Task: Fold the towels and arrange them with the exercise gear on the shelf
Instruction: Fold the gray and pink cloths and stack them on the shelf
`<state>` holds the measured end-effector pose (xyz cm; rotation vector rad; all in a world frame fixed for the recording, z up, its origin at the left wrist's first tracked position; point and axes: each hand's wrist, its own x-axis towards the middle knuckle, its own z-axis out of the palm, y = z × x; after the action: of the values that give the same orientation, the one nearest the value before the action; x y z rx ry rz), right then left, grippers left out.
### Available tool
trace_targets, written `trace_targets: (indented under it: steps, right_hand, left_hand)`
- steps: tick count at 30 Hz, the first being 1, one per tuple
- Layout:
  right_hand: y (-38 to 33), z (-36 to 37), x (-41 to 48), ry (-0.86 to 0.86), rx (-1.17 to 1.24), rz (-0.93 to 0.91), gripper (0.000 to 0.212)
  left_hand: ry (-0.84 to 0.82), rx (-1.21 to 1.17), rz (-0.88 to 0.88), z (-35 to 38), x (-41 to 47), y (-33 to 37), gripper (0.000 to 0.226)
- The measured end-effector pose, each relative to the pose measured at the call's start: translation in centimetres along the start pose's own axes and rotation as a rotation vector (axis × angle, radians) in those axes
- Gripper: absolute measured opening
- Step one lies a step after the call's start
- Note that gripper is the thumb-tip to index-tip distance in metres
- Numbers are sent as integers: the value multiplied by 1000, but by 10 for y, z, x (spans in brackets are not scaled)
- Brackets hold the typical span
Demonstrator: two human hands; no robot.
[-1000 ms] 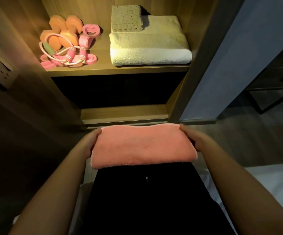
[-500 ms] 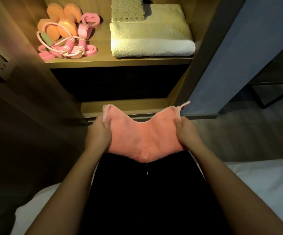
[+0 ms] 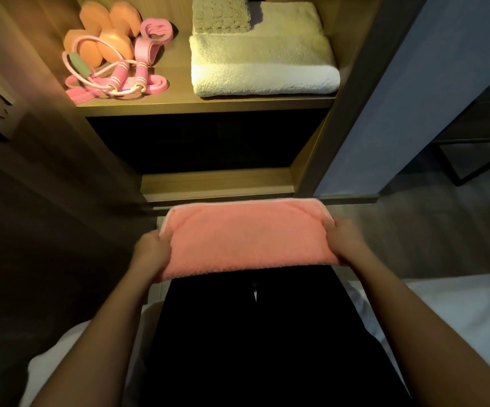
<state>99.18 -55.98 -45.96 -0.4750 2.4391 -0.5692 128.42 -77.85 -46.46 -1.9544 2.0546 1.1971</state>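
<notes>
- While facing the shelf (image 3: 208, 104), holds the folded pink towel (image 3: 248, 237) flat above the lap, at 6 o'clock in the view and well below the lit board.
- Grips the towel's 9 o'clock end with the left hand (image 3: 149, 254), fingers curled round the edge; grips the 3 o'clock end with the right hand (image 3: 346, 242) in the same way.
- Finds on the shelf: orange dumbbells (image 3: 105, 36) and pink resistance bands (image 3: 114, 80) at 10 o'clock, a white towel (image 3: 264, 69) at 1 o'clock, and a knitted cloth (image 3: 220, 14) resting on its far part.
- Judges the fold done or nearly done; placement on the shelf not yet made.
- Flags the layers sliding apart on the lift, given support at the two ends only and a soft middle.
- Flags a snag on the board's front edge on the way up, which would open the fold.
- Flags scant bare board between bands and white towel: likely to overlap or nudge the bands if set there, or to shift the knitted cloth if stacked on the white towel.
</notes>
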Motion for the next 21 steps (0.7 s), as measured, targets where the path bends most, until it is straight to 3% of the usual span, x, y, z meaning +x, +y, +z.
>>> trace_targets:
  steps: [6,10,13,15,18,21]
  right_hand:
    - [-5,-1,-1,-93,57,129,34]
    - [-5,-7,-1,-276,21,213,53]
    - [-2,-8,5,-367,258,266,66]
    - [-7,-8,10,-378,432,293,66]
    - [-18,-4,22,-367,491,317,65]
    - [-25,9,33,-208,491,289,51]
  left_hand:
    - [21,-68,-36,-1,2,-6,42]
    - [-150,-87,-180,-5,3,-5,54]
    - [-243,-154,-272,-6,9,-3,76]
    - [-249,-283,-292,-3,16,4,79]
    - [-228,-437,-281,4,21,18,72]
    - [-105,-472,-252,9,25,28,61]
